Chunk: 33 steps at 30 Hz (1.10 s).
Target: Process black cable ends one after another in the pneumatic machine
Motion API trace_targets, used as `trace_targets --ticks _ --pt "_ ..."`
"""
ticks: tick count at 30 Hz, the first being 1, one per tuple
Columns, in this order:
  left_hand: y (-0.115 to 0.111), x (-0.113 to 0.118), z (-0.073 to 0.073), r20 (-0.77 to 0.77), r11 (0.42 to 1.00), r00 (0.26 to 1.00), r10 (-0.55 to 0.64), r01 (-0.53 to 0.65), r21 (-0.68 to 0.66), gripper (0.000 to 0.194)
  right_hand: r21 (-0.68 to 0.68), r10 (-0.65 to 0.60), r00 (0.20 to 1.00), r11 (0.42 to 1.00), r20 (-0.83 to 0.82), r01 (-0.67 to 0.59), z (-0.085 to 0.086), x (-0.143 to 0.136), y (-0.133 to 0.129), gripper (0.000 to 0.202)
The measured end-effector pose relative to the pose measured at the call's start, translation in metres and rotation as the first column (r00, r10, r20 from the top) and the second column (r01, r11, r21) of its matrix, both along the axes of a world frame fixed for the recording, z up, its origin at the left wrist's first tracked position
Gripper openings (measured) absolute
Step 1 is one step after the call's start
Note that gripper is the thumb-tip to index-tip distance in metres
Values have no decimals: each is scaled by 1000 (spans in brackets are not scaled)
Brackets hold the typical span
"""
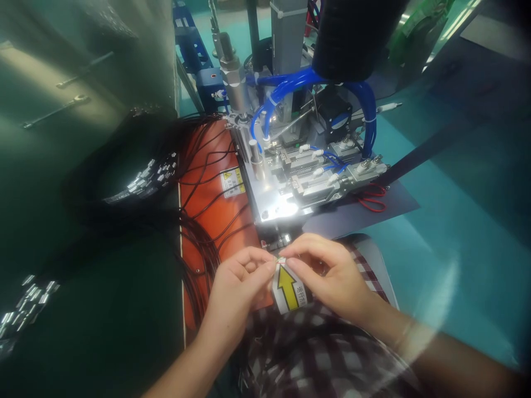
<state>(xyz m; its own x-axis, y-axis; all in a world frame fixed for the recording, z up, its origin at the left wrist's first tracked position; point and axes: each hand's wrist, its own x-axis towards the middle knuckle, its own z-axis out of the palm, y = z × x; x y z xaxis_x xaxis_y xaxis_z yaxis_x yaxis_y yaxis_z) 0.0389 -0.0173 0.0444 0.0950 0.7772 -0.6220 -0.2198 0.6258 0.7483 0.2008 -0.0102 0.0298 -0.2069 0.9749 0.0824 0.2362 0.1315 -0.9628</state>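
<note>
My left hand and my right hand meet at the fingertips, just in front of the machine's near edge. Thumb and fingers of each hand are pinched closed. A tiny pale piece shows between the fingertips, too small to name. Right below them is a white label with a yellow arrow; I cannot tell whether the fingers touch it. Above my hands stands a metal press-like machine with blue air hoses, its bright steel plate lit strongly.
An orange machine cover with a warning label lies to the left, crossed by thin black cables. Bundles of black wires with shiny metal ends rest on the dark green surface. Red wire is looped at the right.
</note>
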Motion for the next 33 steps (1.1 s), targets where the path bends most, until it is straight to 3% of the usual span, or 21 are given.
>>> trace_targets --ticks 12,16,22,30,33 --pt "-1 -1 -1 -8 999 999 -31 31 15 27 -48 -51 998 997 24 53 2 0 0 8" --pt "-3 -2 -2 -27 998 998 -57 58 28 26 -136 -48 999 990 -5 47 4 -1 3 9" --pt "-4 -1 -5 -51 993 994 -98 101 64 24 -324 32 997 945 -68 -52 11 2 11 11" --pt "-5 0 -8 -69 988 992 -109 115 100 25 -254 165 986 953 -29 -167 11 10 15 11" --pt "-5 0 -7 -60 990 993 -101 106 92 25 -353 212 975 909 -63 -221 12 12 17 12"
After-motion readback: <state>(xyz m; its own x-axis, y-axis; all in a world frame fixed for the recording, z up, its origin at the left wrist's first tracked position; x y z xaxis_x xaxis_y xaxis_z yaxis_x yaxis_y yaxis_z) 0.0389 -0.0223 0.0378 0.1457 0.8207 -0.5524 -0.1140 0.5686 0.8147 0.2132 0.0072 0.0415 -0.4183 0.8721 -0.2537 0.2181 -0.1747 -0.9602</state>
